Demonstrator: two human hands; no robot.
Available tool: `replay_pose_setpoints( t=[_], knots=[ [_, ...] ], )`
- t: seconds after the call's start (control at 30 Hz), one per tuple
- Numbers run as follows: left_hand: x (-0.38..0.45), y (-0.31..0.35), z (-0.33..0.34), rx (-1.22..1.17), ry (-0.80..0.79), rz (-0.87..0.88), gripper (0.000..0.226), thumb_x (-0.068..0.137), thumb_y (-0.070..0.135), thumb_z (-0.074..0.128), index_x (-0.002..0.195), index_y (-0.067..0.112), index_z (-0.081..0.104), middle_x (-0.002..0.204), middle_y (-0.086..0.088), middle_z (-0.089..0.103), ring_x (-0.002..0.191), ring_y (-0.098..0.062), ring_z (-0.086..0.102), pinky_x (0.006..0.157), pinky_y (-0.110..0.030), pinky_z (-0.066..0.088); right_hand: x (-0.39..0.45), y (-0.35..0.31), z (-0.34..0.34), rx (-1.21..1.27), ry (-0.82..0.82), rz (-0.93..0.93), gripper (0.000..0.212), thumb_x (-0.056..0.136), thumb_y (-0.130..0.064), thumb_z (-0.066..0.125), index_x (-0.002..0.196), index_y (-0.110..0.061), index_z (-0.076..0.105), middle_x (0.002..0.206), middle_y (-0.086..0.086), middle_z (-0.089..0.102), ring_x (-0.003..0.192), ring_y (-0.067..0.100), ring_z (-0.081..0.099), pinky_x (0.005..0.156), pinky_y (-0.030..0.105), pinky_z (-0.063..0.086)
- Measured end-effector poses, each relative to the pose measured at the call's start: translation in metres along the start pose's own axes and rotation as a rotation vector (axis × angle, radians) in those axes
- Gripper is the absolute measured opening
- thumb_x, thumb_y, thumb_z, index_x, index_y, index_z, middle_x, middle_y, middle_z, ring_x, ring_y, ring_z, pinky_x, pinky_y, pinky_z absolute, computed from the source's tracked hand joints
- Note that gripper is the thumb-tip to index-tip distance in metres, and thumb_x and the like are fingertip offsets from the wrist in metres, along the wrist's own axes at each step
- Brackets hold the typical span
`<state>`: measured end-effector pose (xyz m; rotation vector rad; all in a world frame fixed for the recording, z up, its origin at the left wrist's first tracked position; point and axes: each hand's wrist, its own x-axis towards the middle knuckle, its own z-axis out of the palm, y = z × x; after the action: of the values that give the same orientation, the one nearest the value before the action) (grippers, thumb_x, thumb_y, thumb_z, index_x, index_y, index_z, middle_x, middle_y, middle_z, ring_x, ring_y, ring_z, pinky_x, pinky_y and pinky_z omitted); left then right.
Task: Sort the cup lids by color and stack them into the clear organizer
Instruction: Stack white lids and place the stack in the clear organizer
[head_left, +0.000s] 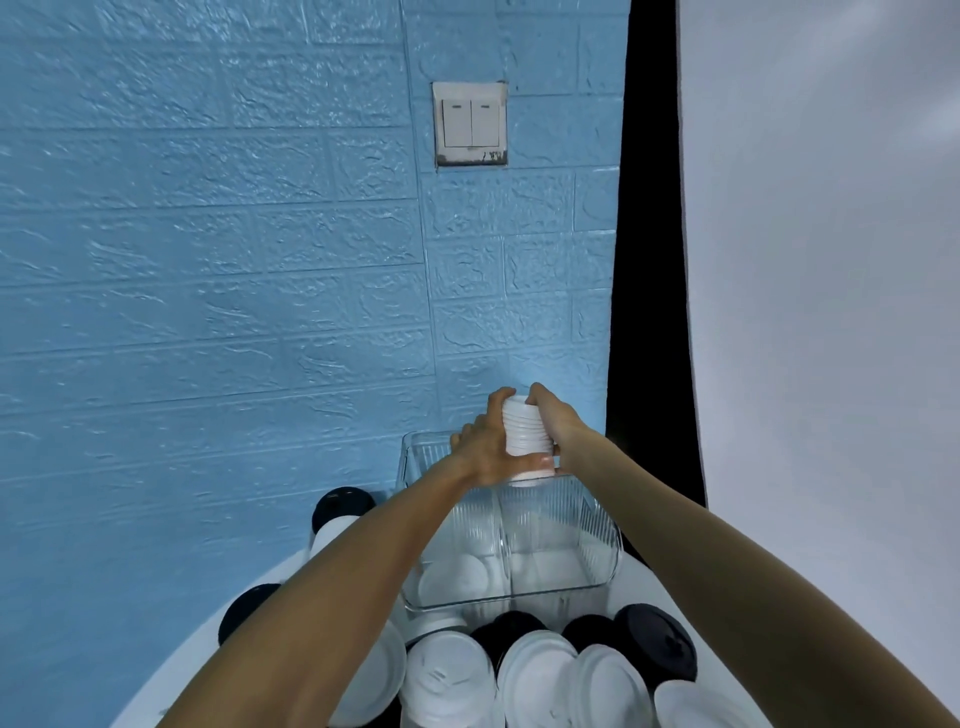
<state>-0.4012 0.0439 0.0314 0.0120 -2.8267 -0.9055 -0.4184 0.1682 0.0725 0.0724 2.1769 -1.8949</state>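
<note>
White lid stack (527, 434) half-hidden between both hands.

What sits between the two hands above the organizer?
A stack of white lids, gripped by the left hand and right hand, in the head view.

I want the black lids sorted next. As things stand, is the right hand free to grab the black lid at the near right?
Probably not yet. The right hand and left hand both grip the white stack above the organizer. The black lid itself lies uncovered, so the path looks open once the stack is released.
</note>
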Motion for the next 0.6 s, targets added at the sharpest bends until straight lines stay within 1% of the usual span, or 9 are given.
replay_pose_setpoints(
  t=[0.07,0.13,0.2,0.27,0.33,0.4,0.47,0.53,0.6],
  knots=[
    [0.000,0.001,-0.002,0.017,-0.016,0.002,0.109,0.071,0.072,0.075,0.150,0.040,0.007,0.127,0.001,0.064,0.117,-0.026,0.058,0.095,-0.039,0.037,0.000,0.001,0.001,-0.031,-0.003,0.008,0.033,0.090,-0.042,0.045,0.090,-0.014,0.062,0.084,0.010,0.064,0.078,0.027,0.061,0.089,0.041,0.053],
    [-0.003,0.002,-0.002,0.011,-0.022,-0.016,0.101,0.073,0.075,0.068,0.148,0.043,0.009,0.123,0.004,0.065,0.115,-0.024,0.056,0.091,-0.038,0.033,-0.002,0.001,0.000,-0.053,-0.004,0.028,0.031,0.090,-0.041,0.045,0.088,-0.015,0.062,0.086,0.010,0.064,0.079,0.026,0.060,0.090,0.041,0.052],
    [-0.005,0.000,0.001,-0.025,-0.004,-0.039,0.089,0.078,0.069,0.066,0.146,0.045,0.015,0.119,0.002,0.064,0.116,-0.023,0.050,0.088,-0.037,0.028,-0.003,0.000,0.000,-0.077,-0.012,0.041,0.028,0.091,-0.036,0.045,0.089,-0.014,0.061,0.084,0.009,0.062,0.075,0.024,0.058,0.078,0.036,0.051],
    [-0.007,-0.002,0.003,-0.035,0.004,-0.038,0.084,0.076,0.063,0.070,0.142,0.046,0.021,0.117,-0.001,0.062,0.116,-0.024,0.046,0.085,-0.036,0.026,-0.004,-0.002,0.000,-0.110,-0.028,0.057,0.023,0.095,-0.028,0.043,0.092,-0.011,0.058,0.079,0.008,0.059,0.068,0.022,0.054,0.064,0.031,0.044],
    [-0.008,-0.003,0.004,0.007,-0.009,-0.031,0.084,0.070,0.062,0.075,0.136,0.046,0.026,0.115,-0.004,0.060,0.115,-0.024,0.043,0.082,-0.035,0.025,-0.006,-0.004,-0.002,-0.177,-0.034,0.090,0.020,0.097,-0.021,0.041,0.093,-0.009,0.056,0.080,0.008,0.055,0.068,0.023,0.051,0.062,0.032,0.042],
    [-0.007,-0.001,0.003,0.045,-0.022,-0.062,0.086,0.062,0.066,0.079,0.131,0.044,0.031,0.113,-0.005,0.056,0.114,-0.025,0.040,0.081,-0.034,0.027,-0.006,-0.006,-0.003,-0.295,-0.041,0.140,0.017,0.096,-0.021,0.043,0.091,-0.009,0.054,0.086,0.012,0.054,0.073,0.028,0.053,0.074,0.041,0.048],
    [-0.008,0.001,0.001,0.088,-0.042,-0.089,0.086,0.062,0.071,0.077,0.130,0.040,0.035,0.114,-0.005,0.052,0.113,-0.023,0.036,0.084,-0.035,0.029,-0.006,-0.007,-0.004,-0.404,-0.057,0.167,0.017,0.096,-0.021,0.045,0.092,-0.007,0.054,0.089,0.015,0.054,0.076,0.030,0.054,0.089,0.053,0.049],
    [-0.009,0.002,-0.001,0.145,-0.064,-0.077,0.083,0.067,0.075,0.073,0.132,0.038,0.038,0.120,-0.006,0.054,0.115,-0.024,0.036,0.086,-0.036,0.029,-0.009,-0.008,-0.004,-0.477,-0.070,0.170,0.019,0.098,-0.018,0.042,0.093,-0.005,0.054,0.089,0.016,0.054,0.083,0.031,0.056,0.099,0.055,0.048],
    [-0.009,0.000,-0.003,0.170,-0.088,-0.048,0.076,0.073,0.076,0.067,0.134,0.038,0.040,0.126,-0.002,0.057,0.121,-0.024,0.038,0.088,-0.037,0.026,-0.012,-0.010,-0.003,-0.542,-0.096,0.159,0.019,0.100,-0.012,0.037,0.093,-0.003,0.052,0.088,0.016,0.051,0.094,0.034,0.053,0.104,0.058,0.046]
  ],
)
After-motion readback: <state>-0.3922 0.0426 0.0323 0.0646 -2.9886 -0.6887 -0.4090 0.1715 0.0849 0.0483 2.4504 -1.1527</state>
